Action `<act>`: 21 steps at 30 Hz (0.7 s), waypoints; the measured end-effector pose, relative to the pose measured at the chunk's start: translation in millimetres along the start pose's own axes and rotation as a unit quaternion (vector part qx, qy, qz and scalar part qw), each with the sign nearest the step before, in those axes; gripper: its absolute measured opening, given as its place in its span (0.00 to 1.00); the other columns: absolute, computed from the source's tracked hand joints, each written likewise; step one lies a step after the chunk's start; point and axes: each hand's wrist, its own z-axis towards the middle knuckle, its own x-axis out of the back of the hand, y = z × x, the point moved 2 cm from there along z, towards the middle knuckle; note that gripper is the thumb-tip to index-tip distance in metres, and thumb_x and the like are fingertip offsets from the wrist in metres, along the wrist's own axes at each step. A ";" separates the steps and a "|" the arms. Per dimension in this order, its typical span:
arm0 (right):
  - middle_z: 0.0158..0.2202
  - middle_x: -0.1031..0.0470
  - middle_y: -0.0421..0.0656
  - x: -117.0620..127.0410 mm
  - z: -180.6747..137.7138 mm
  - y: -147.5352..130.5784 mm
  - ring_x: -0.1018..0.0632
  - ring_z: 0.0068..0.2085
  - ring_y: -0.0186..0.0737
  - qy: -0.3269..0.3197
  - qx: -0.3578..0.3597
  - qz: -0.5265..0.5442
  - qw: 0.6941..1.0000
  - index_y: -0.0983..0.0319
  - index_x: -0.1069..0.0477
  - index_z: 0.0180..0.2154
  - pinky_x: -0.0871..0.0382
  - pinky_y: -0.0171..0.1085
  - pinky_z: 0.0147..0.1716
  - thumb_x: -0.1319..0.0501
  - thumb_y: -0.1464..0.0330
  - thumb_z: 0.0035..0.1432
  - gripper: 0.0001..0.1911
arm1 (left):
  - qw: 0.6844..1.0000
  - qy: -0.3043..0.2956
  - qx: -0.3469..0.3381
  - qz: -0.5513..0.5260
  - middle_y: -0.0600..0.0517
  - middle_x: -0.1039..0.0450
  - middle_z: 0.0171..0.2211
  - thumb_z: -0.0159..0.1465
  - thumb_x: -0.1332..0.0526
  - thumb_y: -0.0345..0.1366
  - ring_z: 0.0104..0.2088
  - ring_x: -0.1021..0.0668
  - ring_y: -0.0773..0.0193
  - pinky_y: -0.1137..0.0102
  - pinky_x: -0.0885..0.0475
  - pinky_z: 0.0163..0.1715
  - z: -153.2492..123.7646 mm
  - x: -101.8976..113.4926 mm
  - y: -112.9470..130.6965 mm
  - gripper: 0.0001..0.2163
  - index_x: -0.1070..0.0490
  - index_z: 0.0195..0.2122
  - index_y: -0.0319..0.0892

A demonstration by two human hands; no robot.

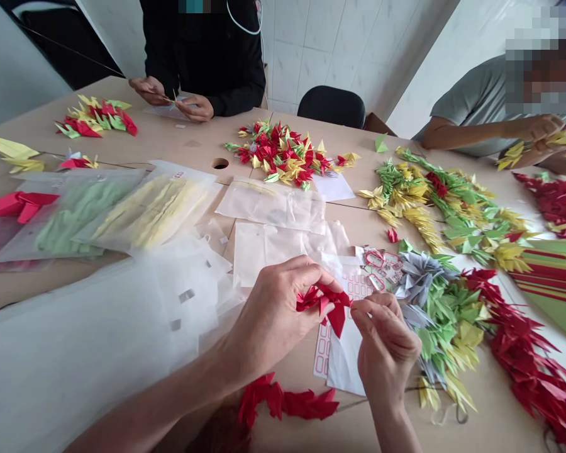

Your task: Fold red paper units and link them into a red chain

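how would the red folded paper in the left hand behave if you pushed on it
The red folded paper would probably feel light, since it looks like thin sheet held by the left hand. Its creases may add some stiffness, but the pointed flap hanging below looks easy to bend. Its angular shape makes rolling unlikely.

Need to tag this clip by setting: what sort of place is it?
Probably a small craft workroom: a table heaped with folded, paper-like pieces, a plastic bag of yellow strips, and a co-worker doing handwork.
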 end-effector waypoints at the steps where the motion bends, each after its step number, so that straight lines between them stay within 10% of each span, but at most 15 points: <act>1: 0.26 0.32 0.39 0.5 0.0 -1.4 0.32 0.31 0.36 0.004 0.027 -0.025 0.999 0.57 0.23 0.28 0.40 0.38 0.32 0.34 0.71 0.49 0.03 | 1.000 -0.007 0.003 0.000 0.55 0.27 0.33 0.55 0.40 0.20 0.32 0.25 0.71 0.77 0.31 0.33 0.1 -0.3 -0.2 0.10 0.25 0.33 0.41; 21: 0.29 0.32 0.40 0.2 -1.4 0.5 0.32 0.32 0.36 -0.030 0.046 -0.061 0.997 0.56 0.23 0.28 0.40 0.38 0.30 0.35 0.74 0.50 0.06 | 0.998 -0.051 0.022 -0.026 0.56 0.27 0.33 0.54 0.39 0.21 0.32 0.25 0.72 0.77 0.32 0.34 1.5 -0.2 -1.5 0.12 0.24 0.35 0.42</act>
